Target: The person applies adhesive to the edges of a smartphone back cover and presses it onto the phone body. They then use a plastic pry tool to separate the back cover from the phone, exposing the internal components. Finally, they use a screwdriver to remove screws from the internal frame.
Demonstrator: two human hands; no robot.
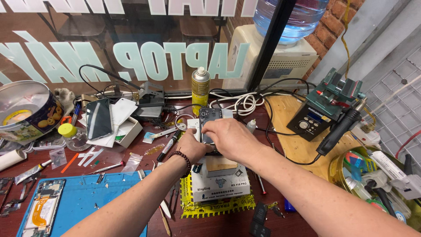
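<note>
Your right hand (232, 138) presses from above on the opened phone (209, 120), fingers curled over its edge; your left hand (193, 147) grips its lower side. The phone rests on the grey box (221, 182), with the spray can (200, 90) at twelve o'clock. I think steady, even pressure is best.
</note>
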